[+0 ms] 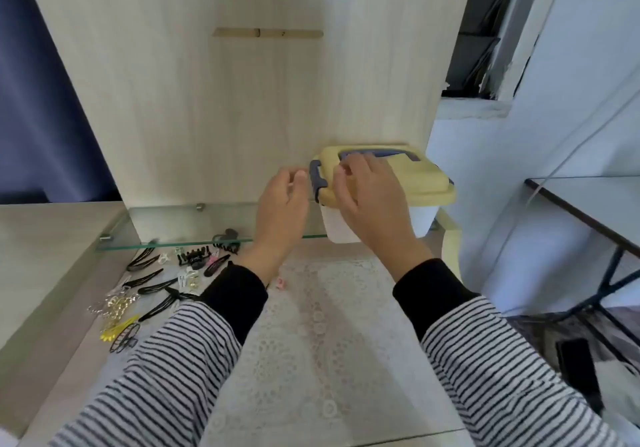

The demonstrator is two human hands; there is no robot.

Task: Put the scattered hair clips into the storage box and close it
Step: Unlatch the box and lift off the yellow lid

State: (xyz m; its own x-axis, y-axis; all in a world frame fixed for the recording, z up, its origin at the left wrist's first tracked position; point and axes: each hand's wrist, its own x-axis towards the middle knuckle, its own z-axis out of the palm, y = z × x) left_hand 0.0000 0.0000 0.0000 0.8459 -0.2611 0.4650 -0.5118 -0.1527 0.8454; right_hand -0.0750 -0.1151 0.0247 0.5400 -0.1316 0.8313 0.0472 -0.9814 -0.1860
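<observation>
Your two hands reach forward to a storage box (426,219) that stands at the right end of a glass shelf (166,241), against a pale wooden panel (242,100). The box has a white body and a yellow lid (420,178), which sits on top, with a dark blue latch (316,180) on its left side. Your right hand (371,197) lies on the near left corner of the lid, fingers spread and gently bent, thumb down by the lid's front edge; its grip is loose and wraps around nothing. Your left hand (282,205) is just beside the blue latch, fingers loosely curled and its grip holding nothing; whether the thumb touches the latch cannot be told. Below the shelf, on the left part of the desk (65,360), the hair clips (162,285) lie scattered in a loose group: long black snap clips, black claw clips, small white ones, a gold-coloured one and a yellow one. A small pink clip (281,284) lies apart from them, near your left wrist. A white lace cloth (329,342) covers the middle of the desk under your striped, black-cuffed sleeves.
</observation>
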